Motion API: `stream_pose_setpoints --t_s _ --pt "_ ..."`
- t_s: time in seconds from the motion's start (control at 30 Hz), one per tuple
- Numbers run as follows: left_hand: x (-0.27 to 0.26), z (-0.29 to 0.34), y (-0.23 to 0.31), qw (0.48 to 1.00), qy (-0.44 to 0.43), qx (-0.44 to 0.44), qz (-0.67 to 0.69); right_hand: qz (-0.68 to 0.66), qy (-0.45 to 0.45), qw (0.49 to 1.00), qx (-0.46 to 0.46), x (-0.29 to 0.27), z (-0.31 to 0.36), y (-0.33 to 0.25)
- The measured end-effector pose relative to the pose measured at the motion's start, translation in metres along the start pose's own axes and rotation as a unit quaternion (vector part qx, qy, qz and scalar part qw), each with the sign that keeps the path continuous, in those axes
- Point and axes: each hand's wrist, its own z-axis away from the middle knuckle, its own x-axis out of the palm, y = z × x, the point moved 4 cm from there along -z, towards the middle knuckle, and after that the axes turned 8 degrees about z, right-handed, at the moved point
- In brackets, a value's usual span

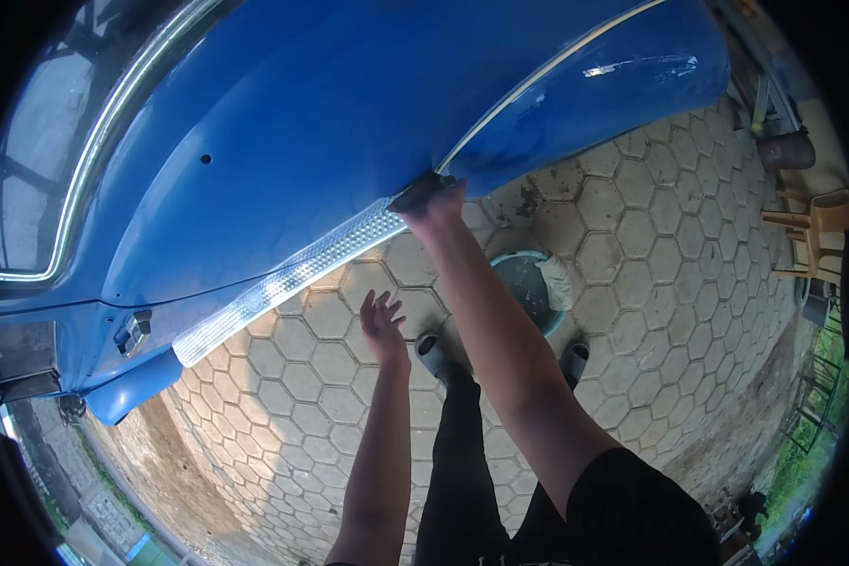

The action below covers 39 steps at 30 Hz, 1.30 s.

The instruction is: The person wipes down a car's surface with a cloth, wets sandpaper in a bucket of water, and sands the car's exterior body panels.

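Observation:
A blue vehicle body (302,123) fills the upper left and top, its curved fender carrying a pale trim strip (528,83). My right hand (443,209) presses a dark cloth or pad (419,192) onto the body, where the trim meets the far end of a silver textured running board (316,269). That hand is slightly blurred, and its fingers are partly hidden behind the wrist. Below the running board, my left hand (383,325) hangs in the air with its fingers apart, holding nothing.
On the hexagonal paving (632,226) by my feet stands a round basin (498,258) of greyish water, a pale cloth (557,283) draped over its rim. Brown plastic chairs (825,215) and a dark pot (786,150) stand at the right. A door handle (136,331) juts from the vehicle.

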Motion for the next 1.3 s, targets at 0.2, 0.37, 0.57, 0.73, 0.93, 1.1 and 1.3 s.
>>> stream_pose_setpoints --t_s 0.2,0.37,0.57,0.73,0.93,1.1,1.3 --pt "-0.058 -0.017 0.001 0.998 -0.016 -0.066 0.001 0.001 0.102 0.992 -0.08 0.003 -0.051 0.012" --pt "-0.098 -0.025 0.037 0.998 -0.017 0.04 -0.04 0.135 0.125 0.973 -0.136 0.079 0.005 0.033" --pt "-0.05 0.01 0.144 0.904 -0.064 0.385 -0.175 0.229 0.133 0.917 -0.3 0.153 0.04 0.008" --pt "-0.038 0.043 0.275 0.622 -0.003 0.722 -0.303 0.332 0.185 0.786 -0.488 0.22 0.084 -0.001" --pt "-0.03 0.045 0.385 0.502 0.104 0.793 -0.328 0.499 0.151 0.671 -0.528 0.234 0.092 -0.008" --pt "0.008 0.04 0.413 0.472 0.053 0.807 -0.351 0.665 -0.057 0.421 -0.614 0.253 0.114 0.037" --pt "0.069 0.044 0.403 0.427 -0.071 0.801 -0.414 0.492 0.121 0.644 -0.573 0.191 0.105 -0.029"
